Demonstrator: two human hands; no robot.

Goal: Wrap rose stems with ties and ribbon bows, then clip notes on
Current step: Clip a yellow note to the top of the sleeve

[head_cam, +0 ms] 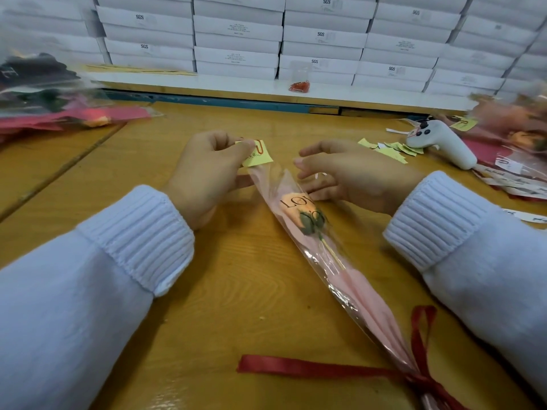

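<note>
Wooden table (231,291); stacked white boxes (236,39) along back.

I saw a yellow wooden counter (236,291) carrying everything. A wrapped rose (319,241) lay slantwise across its middle, with a red ribbon bow (414,371) tied at its stem end near me. To the right lay a white hand tool (441,142) beside scattered yellow notes (390,149), and further right more wrapped roses (521,143). At the far left lay a blurred heap of pink wrapped flowers (59,113).
</note>
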